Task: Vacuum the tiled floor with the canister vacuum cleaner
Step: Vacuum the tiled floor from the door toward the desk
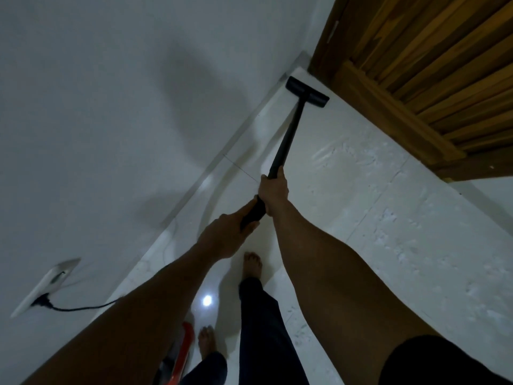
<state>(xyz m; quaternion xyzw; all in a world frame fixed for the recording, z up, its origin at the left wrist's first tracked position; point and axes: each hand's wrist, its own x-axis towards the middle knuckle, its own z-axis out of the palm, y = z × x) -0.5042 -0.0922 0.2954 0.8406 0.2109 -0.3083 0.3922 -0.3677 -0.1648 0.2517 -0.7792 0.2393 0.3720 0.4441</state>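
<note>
The fingers of the right hand are wrapped tightly around the black wand, at its higher part. Just behind it, the left hand is clenched around the lower end of the same wand, so both hands grip it one after the other. From the hands the wand goes far and a little to the right, down to the floor head. The floor head lies flat on the white tiled floor, in the far corner, close to the wall on the left and just beside the wooden door.

The red canister stands near the feet, partly hidden by the left arm. Its cord is plugged in the wall socket.

The step in hand seems to be cleaning the corner. Probably the next move calls for pulling the head back toward the feet, keeping it flat on the tiles.
</note>
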